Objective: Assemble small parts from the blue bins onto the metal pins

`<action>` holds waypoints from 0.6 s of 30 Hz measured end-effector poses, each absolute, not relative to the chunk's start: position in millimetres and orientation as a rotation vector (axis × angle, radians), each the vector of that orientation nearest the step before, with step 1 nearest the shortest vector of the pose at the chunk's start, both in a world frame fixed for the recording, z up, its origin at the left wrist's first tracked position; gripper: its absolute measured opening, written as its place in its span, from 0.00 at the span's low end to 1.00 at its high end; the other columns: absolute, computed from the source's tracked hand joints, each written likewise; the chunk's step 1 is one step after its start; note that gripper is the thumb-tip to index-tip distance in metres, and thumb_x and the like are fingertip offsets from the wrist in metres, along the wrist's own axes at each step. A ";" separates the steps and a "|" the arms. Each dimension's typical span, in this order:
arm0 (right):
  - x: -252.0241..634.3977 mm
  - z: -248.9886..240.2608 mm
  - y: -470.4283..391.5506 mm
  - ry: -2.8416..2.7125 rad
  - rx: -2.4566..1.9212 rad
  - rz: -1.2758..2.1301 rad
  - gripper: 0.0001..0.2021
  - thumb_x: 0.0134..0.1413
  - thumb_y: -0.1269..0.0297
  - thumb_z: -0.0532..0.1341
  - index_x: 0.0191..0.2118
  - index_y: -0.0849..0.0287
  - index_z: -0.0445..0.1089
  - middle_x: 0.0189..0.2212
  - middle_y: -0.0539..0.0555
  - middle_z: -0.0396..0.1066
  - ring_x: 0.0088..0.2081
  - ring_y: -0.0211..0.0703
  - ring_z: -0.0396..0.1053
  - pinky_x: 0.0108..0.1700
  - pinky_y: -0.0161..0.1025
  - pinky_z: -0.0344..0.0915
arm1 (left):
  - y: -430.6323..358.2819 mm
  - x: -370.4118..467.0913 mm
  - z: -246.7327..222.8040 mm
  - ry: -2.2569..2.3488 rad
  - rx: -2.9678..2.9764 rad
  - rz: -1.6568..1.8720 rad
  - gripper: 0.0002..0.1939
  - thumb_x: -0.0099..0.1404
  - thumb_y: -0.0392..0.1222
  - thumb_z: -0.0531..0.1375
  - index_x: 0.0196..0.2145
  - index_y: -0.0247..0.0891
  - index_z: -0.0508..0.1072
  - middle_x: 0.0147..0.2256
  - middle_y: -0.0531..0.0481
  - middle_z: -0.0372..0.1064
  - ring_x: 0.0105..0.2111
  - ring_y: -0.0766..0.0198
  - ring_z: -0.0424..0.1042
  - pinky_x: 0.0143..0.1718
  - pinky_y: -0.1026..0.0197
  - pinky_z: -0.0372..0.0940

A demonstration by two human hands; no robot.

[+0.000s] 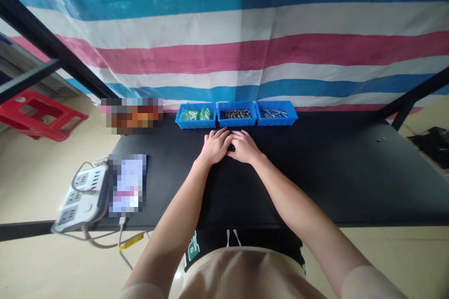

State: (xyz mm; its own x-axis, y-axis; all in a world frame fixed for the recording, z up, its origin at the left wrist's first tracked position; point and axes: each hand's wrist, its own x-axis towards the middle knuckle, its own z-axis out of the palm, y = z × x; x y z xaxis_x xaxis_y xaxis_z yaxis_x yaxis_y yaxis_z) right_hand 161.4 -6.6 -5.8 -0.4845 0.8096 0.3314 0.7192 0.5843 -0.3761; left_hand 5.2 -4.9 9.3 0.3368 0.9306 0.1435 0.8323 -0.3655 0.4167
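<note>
Fingers close together, your left hand (214, 148) and right hand (244, 147) meet over the black table (351, 173); you cannot tell whether they hold anything. Just beyond them, the left bin (196, 124), middle bin (237, 122) and right bin (277, 122) look light and stiff; grip opposite walls, level, since loose metal pieces (273, 114) could spill.

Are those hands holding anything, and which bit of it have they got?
It can't be told: the left hand and right hand are together, backs up, over the black table, hiding whatever may be beneath.
</note>
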 end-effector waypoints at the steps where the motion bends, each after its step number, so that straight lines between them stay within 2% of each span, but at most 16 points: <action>1: 161.5 -6.8 -5.8 -2.338 -1.208 0.251 0.15 0.52 0.58 0.66 0.43 0.61 0.74 0.47 0.61 0.74 0.54 0.53 0.66 0.59 0.53 0.58 | -5.0 5.2 10.0 1.576 2.331 0.514 0.25 0.73 0.53 0.42 0.59 0.43 0.67 0.62 0.47 0.61 0.55 0.49 0.59 0.53 0.45 0.55; 10: 163.0 -11.5 -0.1 -2.288 -1.190 0.193 0.08 0.55 0.62 0.65 0.37 0.60 0.75 0.37 0.58 0.76 0.44 0.49 0.70 0.48 0.45 0.65 | -5.1 5.4 14.9 1.452 2.259 0.583 0.24 0.73 0.54 0.43 0.52 0.43 0.73 0.52 0.47 0.71 0.50 0.53 0.63 0.54 0.46 0.54; 18: 164.4 -5.7 -1.5 -2.240 -1.172 0.231 0.06 0.56 0.63 0.62 0.33 0.59 0.74 0.34 0.57 0.75 0.42 0.48 0.69 0.46 0.44 0.65 | -2.1 5.7 12.6 1.408 2.179 0.669 0.22 0.73 0.47 0.43 0.46 0.40 0.75 0.47 0.45 0.74 0.48 0.55 0.67 0.52 0.50 0.58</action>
State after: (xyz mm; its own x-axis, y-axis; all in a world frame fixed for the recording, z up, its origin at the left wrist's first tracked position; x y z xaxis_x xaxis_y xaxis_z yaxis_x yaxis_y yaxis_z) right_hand 164.4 -1.5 -5.7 -0.4354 0.7944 0.4235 0.6911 0.5964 -0.4082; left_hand 5.7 -2.1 12.6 0.3588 0.9212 0.1505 0.6986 -0.3720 0.6113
